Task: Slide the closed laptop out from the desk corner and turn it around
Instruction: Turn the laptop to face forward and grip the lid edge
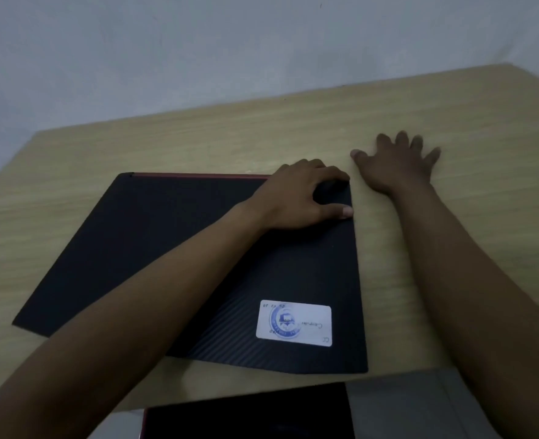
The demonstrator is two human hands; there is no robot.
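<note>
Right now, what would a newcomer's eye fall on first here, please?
The closed black laptop lies skewed across the middle of the wooden desk, with a white sticker on its near right corner. The left hand rests on its far right corner, and the right hand lies flat on the desk beside it.

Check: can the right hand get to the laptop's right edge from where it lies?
Probably yes. The right hand lies flat on the desk beside the laptop, with bare desk between.
</note>
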